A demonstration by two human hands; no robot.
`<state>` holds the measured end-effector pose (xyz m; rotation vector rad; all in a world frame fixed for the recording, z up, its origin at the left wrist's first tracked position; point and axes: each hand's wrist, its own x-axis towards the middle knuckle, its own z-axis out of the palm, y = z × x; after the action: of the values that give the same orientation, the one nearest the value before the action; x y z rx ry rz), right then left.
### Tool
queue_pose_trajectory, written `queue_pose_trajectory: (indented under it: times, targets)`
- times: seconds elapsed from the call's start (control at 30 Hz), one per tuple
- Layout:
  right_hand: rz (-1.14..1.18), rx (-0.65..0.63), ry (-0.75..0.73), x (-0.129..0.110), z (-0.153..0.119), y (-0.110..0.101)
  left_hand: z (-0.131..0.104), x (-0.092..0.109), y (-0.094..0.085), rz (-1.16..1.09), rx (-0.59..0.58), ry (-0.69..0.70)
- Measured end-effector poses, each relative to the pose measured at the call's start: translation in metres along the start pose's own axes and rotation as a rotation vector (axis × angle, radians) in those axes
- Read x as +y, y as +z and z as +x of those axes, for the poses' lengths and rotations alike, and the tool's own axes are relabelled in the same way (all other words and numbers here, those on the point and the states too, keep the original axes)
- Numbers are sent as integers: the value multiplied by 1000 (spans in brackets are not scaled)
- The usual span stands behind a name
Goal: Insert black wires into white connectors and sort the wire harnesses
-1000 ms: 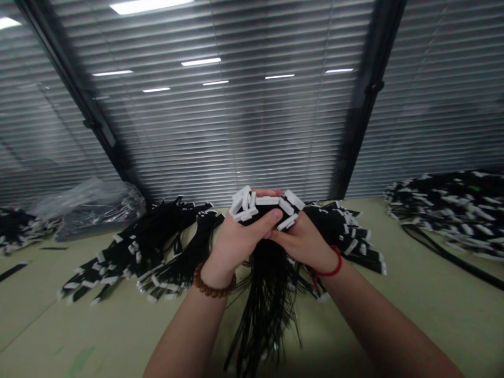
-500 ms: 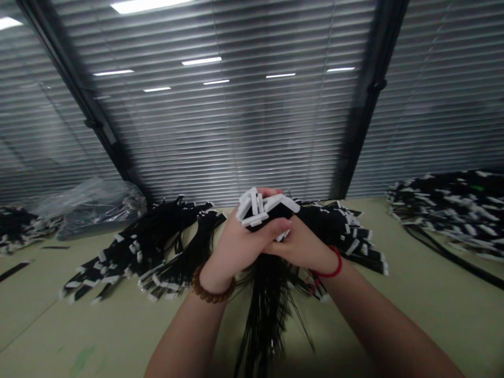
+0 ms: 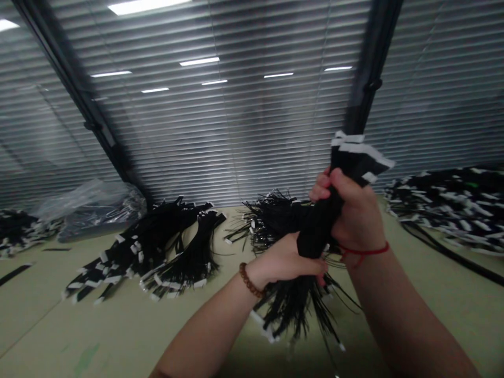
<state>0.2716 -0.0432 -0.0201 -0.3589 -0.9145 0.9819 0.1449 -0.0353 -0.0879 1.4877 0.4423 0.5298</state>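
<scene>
While both hands grip the bundle of black cables (image 3: 318, 226), its long axis slants from lower left to upper right, in front of the person and right of the middle of the view. The right hand (image 3: 358, 210) is closed around the upper part, its thumb across the cables; the left hand (image 3: 285, 260) wraps the lower part, its fingers curled beneath. White connectors (image 3: 364, 149) spread at the top end, pointing up and away toward the blinds (image 3: 252, 131), and thin loose ends (image 3: 293, 310) fan downward below the left hand, over the pale green tabletop (image 3: 129, 336).

The table's far edge runs along the foot of the blinds. Another cable bundle (image 3: 275, 215) lies just behind the left hand. Tabletop shows between the left forearm and the fanned cables (image 3: 157, 236) on the left, and between the right forearm and the large cable pile (image 3: 452, 205) on the right. A clear plastic bag (image 3: 98, 210) sits by the far edge, well apart from both hands.
</scene>
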Motion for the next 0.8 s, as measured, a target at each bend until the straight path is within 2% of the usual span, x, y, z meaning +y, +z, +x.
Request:
queue_pose_trajectory:
  times: [0.1,0.2,0.3,0.37,0.43,0.5,0.57,0.6,0.63,0.67,0.73,0.8]
  targets:
    - [145,131,1,-20,14,-16,4,-10,8,-53,-116,-94]
    - [151,139,65,-24,22,-27,3,-10,14,-149,-169,-150]
    - [93,96,172,-11,25,-29,-4,2,20,-253,-124,-155]
    - [42,19,344,0,24,-28,-14,17,20,-297,-52,-141]
    - [7,-78,548,8,23,-26,-29,39,11,-291,40,-118]
    - [-1,-148,661,12,21,-25,-47,65,-6,-242,147,-89]
    - [1,-181,660,11,20,-26,-68,94,-29,-124,274,-81]
    - [3,-189,641,10,19,-27,-78,107,-43,-12,359,-98]
    - [1,-190,623,8,19,-28,-88,118,-58,257,497,-150]
    - [-1,-190,607,7,19,-29,-97,126,-74,392,566,-211]
    - [-3,-184,589,5,20,-30,-112,131,-105,595,670,-339]
    - [-3,-181,584,5,20,-30,-120,120,-133,765,718,-516]
